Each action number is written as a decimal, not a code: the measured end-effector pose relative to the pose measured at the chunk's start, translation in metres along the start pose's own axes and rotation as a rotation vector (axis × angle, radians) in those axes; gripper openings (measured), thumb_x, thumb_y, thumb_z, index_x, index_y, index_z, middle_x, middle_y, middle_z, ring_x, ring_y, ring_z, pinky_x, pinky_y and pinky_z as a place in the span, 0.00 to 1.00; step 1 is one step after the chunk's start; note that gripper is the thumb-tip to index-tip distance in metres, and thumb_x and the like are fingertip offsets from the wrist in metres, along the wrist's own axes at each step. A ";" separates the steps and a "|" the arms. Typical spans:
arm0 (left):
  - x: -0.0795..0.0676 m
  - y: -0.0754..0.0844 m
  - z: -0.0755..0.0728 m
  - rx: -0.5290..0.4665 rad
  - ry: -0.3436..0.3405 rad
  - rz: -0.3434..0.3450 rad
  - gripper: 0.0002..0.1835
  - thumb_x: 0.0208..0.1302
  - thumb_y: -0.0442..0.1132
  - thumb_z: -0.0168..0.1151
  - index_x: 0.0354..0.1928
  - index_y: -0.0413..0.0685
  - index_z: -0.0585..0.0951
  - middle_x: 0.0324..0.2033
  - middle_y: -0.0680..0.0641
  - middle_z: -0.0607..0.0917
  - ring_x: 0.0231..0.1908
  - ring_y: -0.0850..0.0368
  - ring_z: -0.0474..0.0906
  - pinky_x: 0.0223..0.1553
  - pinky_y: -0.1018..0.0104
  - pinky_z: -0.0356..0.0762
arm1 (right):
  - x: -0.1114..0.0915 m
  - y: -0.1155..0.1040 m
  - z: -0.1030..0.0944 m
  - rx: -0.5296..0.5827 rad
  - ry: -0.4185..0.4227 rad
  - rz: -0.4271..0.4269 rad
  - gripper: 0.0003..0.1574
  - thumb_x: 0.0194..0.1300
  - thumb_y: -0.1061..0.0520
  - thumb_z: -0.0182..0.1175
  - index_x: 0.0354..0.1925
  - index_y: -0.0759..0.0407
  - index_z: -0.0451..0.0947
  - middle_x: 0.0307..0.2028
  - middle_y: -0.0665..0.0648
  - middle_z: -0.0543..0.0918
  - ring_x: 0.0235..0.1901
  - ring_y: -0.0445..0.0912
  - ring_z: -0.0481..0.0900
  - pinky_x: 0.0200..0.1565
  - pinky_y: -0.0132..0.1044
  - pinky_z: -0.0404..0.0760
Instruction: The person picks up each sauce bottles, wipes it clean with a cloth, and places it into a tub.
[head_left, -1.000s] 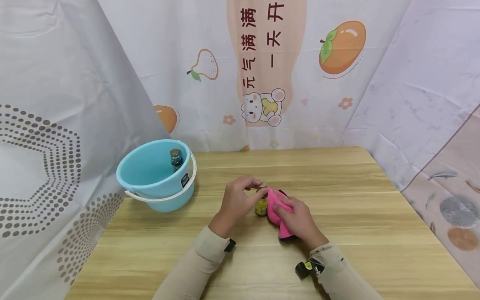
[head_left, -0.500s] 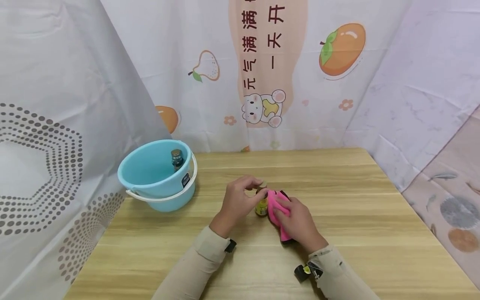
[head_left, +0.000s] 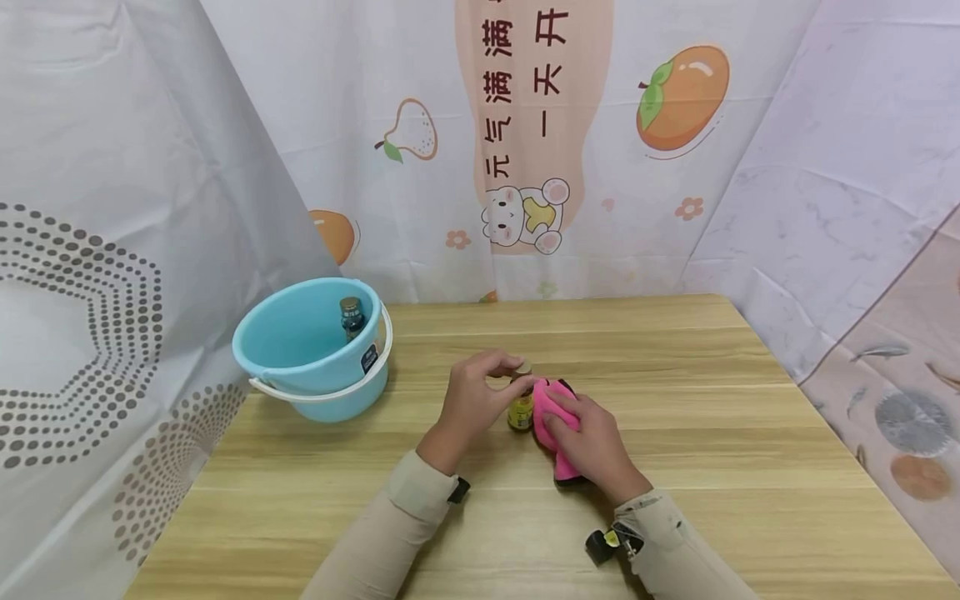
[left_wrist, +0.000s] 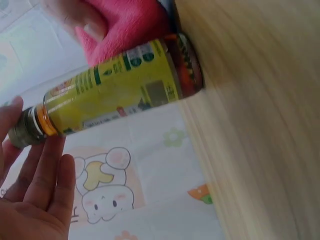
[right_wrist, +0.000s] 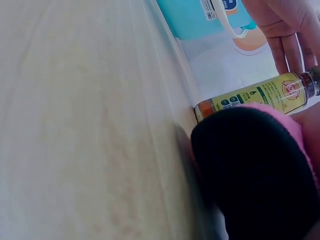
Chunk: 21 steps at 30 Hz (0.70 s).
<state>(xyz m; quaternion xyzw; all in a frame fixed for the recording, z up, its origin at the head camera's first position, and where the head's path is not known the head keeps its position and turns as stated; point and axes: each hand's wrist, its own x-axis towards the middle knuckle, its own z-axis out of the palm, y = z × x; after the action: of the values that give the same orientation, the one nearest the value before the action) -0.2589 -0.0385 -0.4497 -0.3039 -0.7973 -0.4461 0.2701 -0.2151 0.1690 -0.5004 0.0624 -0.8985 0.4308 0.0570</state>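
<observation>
A glass bottle with a yellow-green label (head_left: 521,414) stands upright on the table in the head view. My left hand (head_left: 476,396) pinches it by the cap with thumb and fingers, which the left wrist view shows near the bottle's dark cap (left_wrist: 25,131). My right hand (head_left: 596,442) grips a pink cloth (head_left: 553,425) with a black underside and holds it against the bottle's right side. In the right wrist view the black side of the cloth (right_wrist: 255,170) covers part of the bottle (right_wrist: 270,95) and most of the right hand.
A light blue bucket (head_left: 300,392) with a white handle stands at the table's left back. Inside it leans a dark bottle (head_left: 352,319) with a brownish cap. Printed curtains (head_left: 420,217) hang behind and beside the wooden table (head_left: 712,417).
My right hand has shifted slightly with the cloth, whose folds now lie flatter under the fingers. The left hand and the bottle stay almost in place.
</observation>
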 end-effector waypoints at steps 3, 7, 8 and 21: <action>-0.002 0.000 0.001 0.007 0.022 0.016 0.12 0.58 0.43 0.79 0.40 0.47 0.89 0.37 0.52 0.87 0.38 0.62 0.87 0.45 0.74 0.85 | 0.000 -0.001 0.000 0.062 0.001 0.008 0.28 0.72 0.45 0.65 0.68 0.41 0.78 0.57 0.57 0.84 0.42 0.48 0.80 0.38 0.38 0.81; -0.005 -0.002 0.004 0.024 0.034 0.041 0.11 0.59 0.42 0.79 0.40 0.45 0.89 0.36 0.51 0.85 0.38 0.60 0.85 0.44 0.75 0.85 | -0.001 0.001 0.001 0.163 0.006 0.044 0.27 0.72 0.42 0.65 0.67 0.37 0.78 0.56 0.54 0.85 0.43 0.48 0.80 0.40 0.39 0.81; -0.006 -0.002 0.004 0.032 0.034 0.042 0.11 0.59 0.42 0.79 0.40 0.45 0.89 0.36 0.51 0.85 0.38 0.60 0.85 0.44 0.75 0.85 | -0.001 0.001 0.001 0.184 0.008 0.051 0.27 0.72 0.42 0.65 0.67 0.35 0.79 0.57 0.53 0.84 0.44 0.48 0.80 0.41 0.39 0.81; -0.006 -0.003 0.002 0.069 0.027 0.044 0.11 0.61 0.43 0.77 0.41 0.46 0.89 0.36 0.52 0.85 0.38 0.59 0.85 0.44 0.75 0.85 | -0.001 -0.002 0.001 0.456 0.106 -0.128 0.26 0.74 0.48 0.64 0.67 0.35 0.78 0.71 0.52 0.74 0.54 0.49 0.83 0.46 0.34 0.87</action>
<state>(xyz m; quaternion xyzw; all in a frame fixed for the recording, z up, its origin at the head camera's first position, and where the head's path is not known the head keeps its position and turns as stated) -0.2572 -0.0394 -0.4560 -0.3059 -0.8017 -0.4163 0.3007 -0.2139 0.1670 -0.4998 0.1076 -0.7679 0.6208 0.1155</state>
